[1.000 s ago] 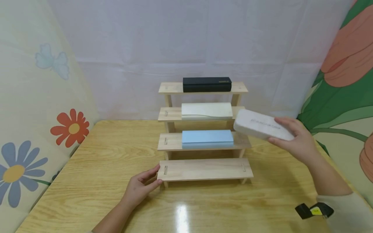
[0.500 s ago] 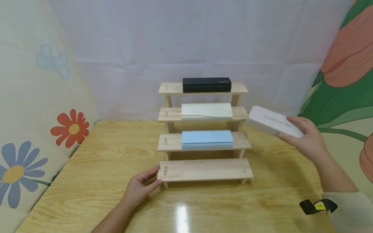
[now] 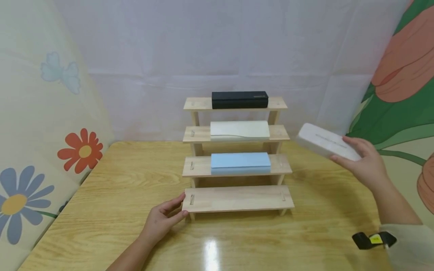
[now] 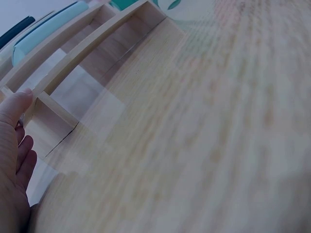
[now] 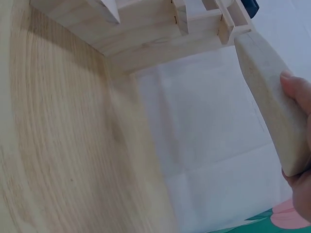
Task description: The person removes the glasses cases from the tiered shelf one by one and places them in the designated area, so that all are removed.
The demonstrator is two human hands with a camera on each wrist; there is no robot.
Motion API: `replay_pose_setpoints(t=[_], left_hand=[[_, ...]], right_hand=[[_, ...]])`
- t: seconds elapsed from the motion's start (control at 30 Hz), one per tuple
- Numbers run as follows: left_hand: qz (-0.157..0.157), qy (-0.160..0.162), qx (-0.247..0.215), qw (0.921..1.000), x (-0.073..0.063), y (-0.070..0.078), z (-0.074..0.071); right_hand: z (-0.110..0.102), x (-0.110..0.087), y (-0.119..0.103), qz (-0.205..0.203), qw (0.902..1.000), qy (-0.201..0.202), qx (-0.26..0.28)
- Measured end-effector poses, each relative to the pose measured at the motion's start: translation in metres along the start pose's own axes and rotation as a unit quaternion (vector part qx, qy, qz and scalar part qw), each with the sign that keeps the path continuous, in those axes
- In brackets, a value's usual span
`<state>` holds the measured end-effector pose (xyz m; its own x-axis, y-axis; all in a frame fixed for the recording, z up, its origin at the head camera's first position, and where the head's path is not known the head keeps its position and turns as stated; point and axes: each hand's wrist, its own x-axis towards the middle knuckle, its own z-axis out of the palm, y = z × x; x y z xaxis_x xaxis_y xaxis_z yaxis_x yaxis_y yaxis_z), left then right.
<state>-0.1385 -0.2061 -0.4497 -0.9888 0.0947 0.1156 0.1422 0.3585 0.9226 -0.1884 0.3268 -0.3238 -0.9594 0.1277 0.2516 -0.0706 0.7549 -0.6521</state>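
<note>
My right hand [image 3: 367, 165] grips a white glasses case [image 3: 325, 141] by its right end, thumb on the near side and fingers on the far side. It is held up in the air, tilted, to the right of a four-tier wooden display stand [image 3: 237, 199]. In the right wrist view the white case [image 5: 269, 97] overlaps the stand's far end. My left hand [image 3: 162, 221] holds the left end of the stand's lowest tier between thumb and fingers. On the upper tiers lie a black glasses case [image 3: 239, 100], a cream one [image 3: 239, 130] and a light blue one [image 3: 240, 163], while the lowest tier is bare.
The stand is on a wood-grain table [image 3: 135, 177]. White cloth [image 3: 237, 45] hangs behind it. Printed flower panels flank the table, with a red flower [image 3: 84, 151] on the left and green leaves [image 3: 400, 124] on the right.
My right hand has moved to the right with the white glasses case, away from the stand. The left hand has kept its hold on the lowest tier.
</note>
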Motion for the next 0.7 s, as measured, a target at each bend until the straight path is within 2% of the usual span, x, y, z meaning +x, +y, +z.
replay_pose_setpoints(t=[0.37, 0.7], left_hand=[[-0.011, -0.004, -0.011, 0.9999, -0.001, 0.0, 0.0], [0.002, 0.002, -0.003, 1.0, -0.001, 0.003, 0.001]], right_hand=[[0.006, 0.0, 0.023, 0.025, 0.9994, -0.003, -0.025], [0.021, -0.002, 0.054, 0.03, 0.9993, 0.014, -0.017]])
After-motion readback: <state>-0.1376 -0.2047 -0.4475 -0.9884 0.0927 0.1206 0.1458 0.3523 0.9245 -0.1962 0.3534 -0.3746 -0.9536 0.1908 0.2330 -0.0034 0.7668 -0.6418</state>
